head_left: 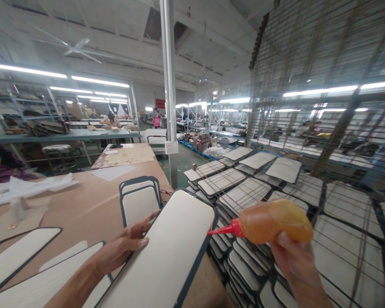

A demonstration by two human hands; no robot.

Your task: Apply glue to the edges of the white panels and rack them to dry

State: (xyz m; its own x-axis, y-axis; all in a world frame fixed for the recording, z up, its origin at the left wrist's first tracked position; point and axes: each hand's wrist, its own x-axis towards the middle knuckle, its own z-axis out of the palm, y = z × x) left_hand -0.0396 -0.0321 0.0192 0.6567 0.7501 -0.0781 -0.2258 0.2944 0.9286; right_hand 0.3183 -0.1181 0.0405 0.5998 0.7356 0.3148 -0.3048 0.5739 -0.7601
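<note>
My left hand (133, 239) grips the left edge of a white panel with a dark border (170, 248), thumb on its face and fingers behind. The panel is tilted up toward me, its lower end cut off by the frame. In my right hand (290, 252) is a squeeze bottle of amber glue-like liquid (272, 220), lying nearly level. Its red nozzle (224, 229) points left, with the tip at the panel's dark right edge; I cannot tell whether it touches.
More bordered panels (141, 199) lie on the brown table (93, 205). To the right, many panels (247, 192) rest on wire racks (353, 231). A metal post (170, 85) stands beyond the table. A person (6, 162) sits at the far left; others work farther back.
</note>
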